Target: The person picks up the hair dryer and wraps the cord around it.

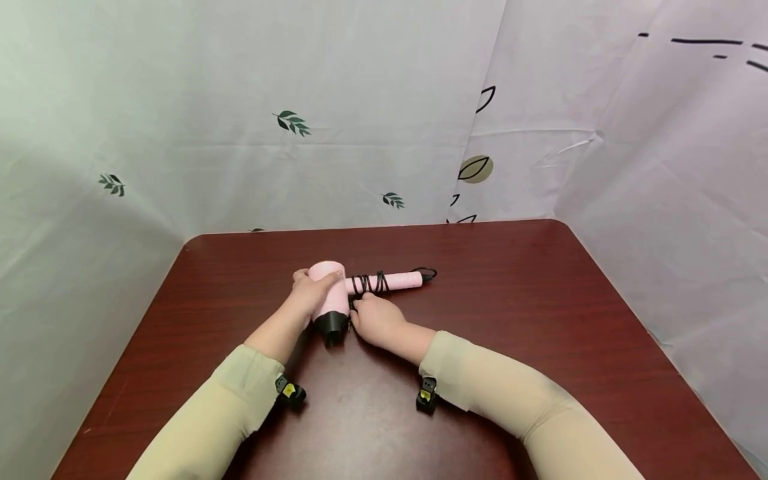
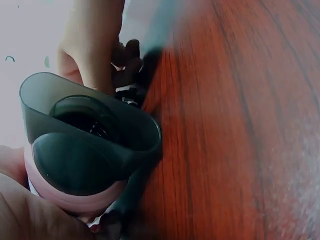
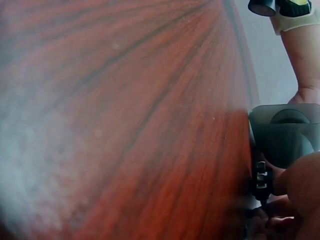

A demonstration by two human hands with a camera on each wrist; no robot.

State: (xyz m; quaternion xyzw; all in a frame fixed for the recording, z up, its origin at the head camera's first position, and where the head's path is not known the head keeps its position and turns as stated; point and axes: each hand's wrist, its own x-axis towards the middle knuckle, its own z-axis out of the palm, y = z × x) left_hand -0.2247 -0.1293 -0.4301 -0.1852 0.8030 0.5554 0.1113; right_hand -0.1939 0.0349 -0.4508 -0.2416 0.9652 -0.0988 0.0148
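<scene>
A pink hair dryer (image 1: 329,301) lies on the table, its black nozzle (image 1: 332,327) towards me and its handle (image 1: 403,281) to the right. Black cord (image 1: 372,283) is wound several times round the handle. My left hand (image 1: 310,293) grips the barrel from the left, thumb over the top. Beside the nozzle, my right hand (image 1: 379,321) pinches a small black plug (image 3: 262,180) with metal prongs, low by the tabletop. In the left wrist view, the see-through dark nozzle (image 2: 90,135) hides part of the right hand (image 2: 92,45).
The dark red wooden table (image 1: 510,300) has rounded far corners. Pale cloth with leaf prints (image 1: 360,80) hangs behind it and along both sides. A loop of cord (image 1: 427,271) sticks out past the handle's end. Black wrist cameras (image 1: 427,395) sit at both cuffs.
</scene>
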